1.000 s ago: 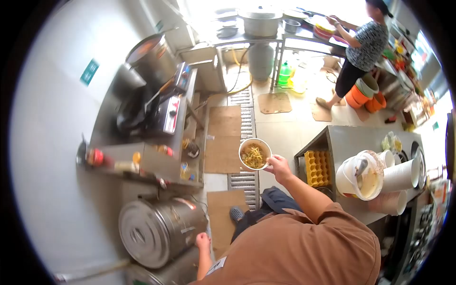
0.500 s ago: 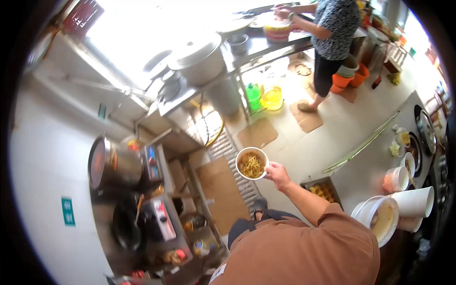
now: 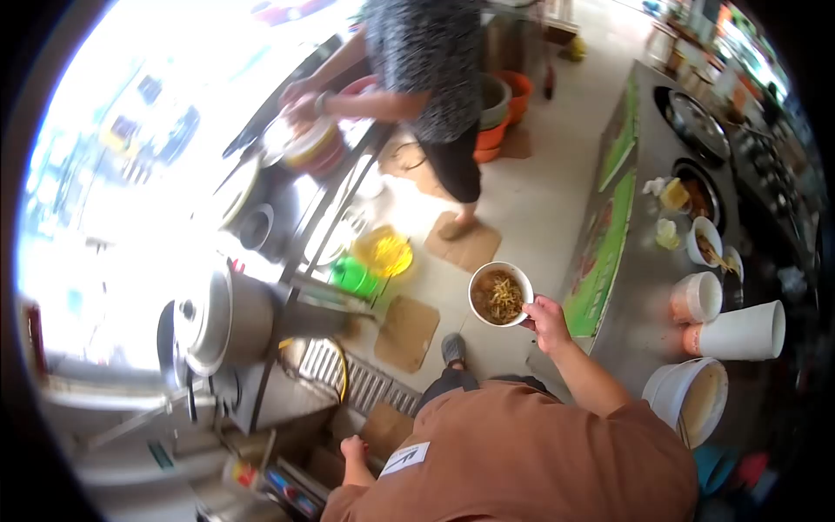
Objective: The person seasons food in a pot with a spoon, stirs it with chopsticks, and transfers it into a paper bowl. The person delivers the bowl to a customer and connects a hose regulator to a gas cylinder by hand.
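Note:
My right hand (image 3: 547, 323) grips the rim of a round white bowl (image 3: 502, 294) and holds it out in front of my body, above the floor. Brown broth and yellowish shredded food show inside the bowl. Low beside my body on the left is my left hand (image 3: 354, 449), with its fingers curled; whether anything is inside them is too small to tell.
To the right runs a metal counter (image 3: 648, 287) with stacked white cups (image 3: 739, 332), a white bucket (image 3: 696, 396) and small bowls. Another person (image 3: 426, 78) stands at the left worktable, near a big lidded pot (image 3: 222, 317). Orange buckets (image 3: 517, 94) stand behind them.
The view has swung to the right, away from the stove. The bowl is still in my right hand. The other person and the worktable appear closer. My left hand is back in view.

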The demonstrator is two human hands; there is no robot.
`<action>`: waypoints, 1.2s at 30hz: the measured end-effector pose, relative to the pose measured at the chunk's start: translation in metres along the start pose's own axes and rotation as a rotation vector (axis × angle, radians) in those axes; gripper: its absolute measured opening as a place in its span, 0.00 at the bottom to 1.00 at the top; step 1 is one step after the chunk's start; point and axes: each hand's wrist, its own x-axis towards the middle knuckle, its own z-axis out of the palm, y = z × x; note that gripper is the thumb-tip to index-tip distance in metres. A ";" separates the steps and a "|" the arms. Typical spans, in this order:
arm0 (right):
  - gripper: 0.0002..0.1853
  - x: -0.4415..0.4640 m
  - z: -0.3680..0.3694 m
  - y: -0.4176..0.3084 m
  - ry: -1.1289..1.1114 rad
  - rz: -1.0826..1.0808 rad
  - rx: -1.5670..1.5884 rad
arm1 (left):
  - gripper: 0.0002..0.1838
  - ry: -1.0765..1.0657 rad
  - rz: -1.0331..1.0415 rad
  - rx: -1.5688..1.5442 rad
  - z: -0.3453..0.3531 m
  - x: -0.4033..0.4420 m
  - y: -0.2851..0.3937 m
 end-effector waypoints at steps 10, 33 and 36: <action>0.04 0.134 -0.082 -0.146 0.613 -0.134 0.251 | 0.12 -0.466 0.745 0.627 0.437 0.027 0.415; 0.02 0.710 -0.411 -0.613 0.706 -0.372 0.368 | 0.22 -0.721 1.030 1.578 1.185 -0.119 0.784; 0.02 0.763 -0.452 -0.677 0.772 -0.424 0.404 | 0.21 -0.756 1.159 1.290 1.308 -0.207 0.903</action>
